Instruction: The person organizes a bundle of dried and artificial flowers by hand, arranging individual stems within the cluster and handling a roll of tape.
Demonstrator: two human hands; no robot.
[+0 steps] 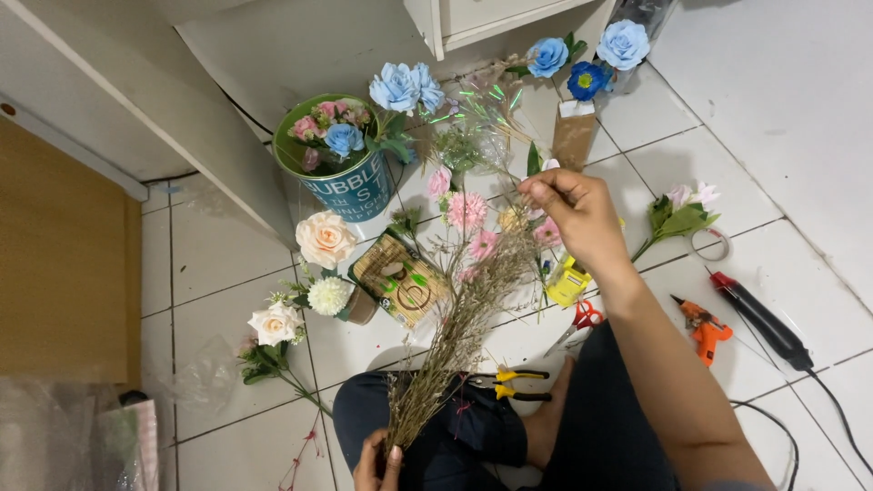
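Head view: you sit on the white tile floor (773, 100) with legs folded, and the work is in your lap. Your left hand (377, 465) is clenched around the stem ends of a bunch of dried grass sprigs (455, 336), low by your knee, so the bunch fans up and away from you. Your right hand (577, 214) is raised at the far end of the bunch, fingertips pinched on thin sprig tips, apparently to tease or line up the strands; what exactly sits between the fingers is too fine to tell. Holding both ends keeps the loose stalks taut and together.

Everything else is laid in an arc within arm's reach:
- yellow-handled pliers (509, 384) lie on your leg, just beside the bunch
- red-handled scissors (580, 320) on the floor near your right forearm
- orange tool (702, 327) and a red-tipped black glue gun (759, 318) with cord, to your right
- tape roll (711, 244) near a pink flower stem (680, 214)
- green bucket (350, 186) holding pink and blue flowers, upright past the bunch
- peach rose (325, 238), white pompom flower (328, 295) and cream rose (275, 324) lying to your left
- blue roses (406, 88) and more blue flowers (623, 44) near the white cabinet (482, 20)

Pink daisy-like blooms (468, 211) sit under the sprig tips.
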